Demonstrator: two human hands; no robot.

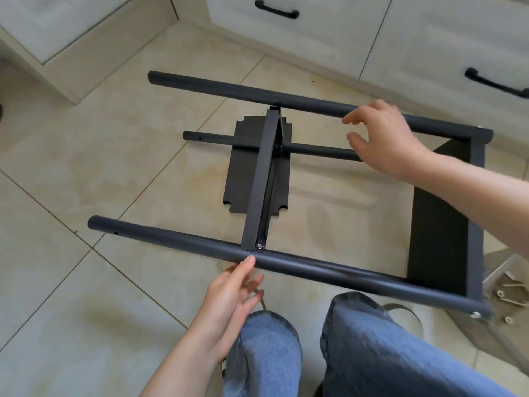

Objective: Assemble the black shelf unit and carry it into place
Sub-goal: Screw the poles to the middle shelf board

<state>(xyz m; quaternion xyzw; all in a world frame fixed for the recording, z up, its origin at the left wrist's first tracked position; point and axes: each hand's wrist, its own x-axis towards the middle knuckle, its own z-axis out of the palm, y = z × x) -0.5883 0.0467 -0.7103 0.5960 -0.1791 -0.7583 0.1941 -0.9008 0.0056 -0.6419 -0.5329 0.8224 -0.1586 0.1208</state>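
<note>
The black shelf frame (286,173) is lain on its side, posts running left-right. The near post (286,263) is touched by the relaxed left hand (232,299); the far post (243,91) lies just beyond the unclenched, empty right hand (383,136).

Black tubes (286,265): three in view
Cross bars (257,181): two, one mid-frame and one at the right end
Flat black panels (257,167): two
Hands (383,136): two
Drawer handles (276,9): two
Floor tiles (57,167): several
</note>
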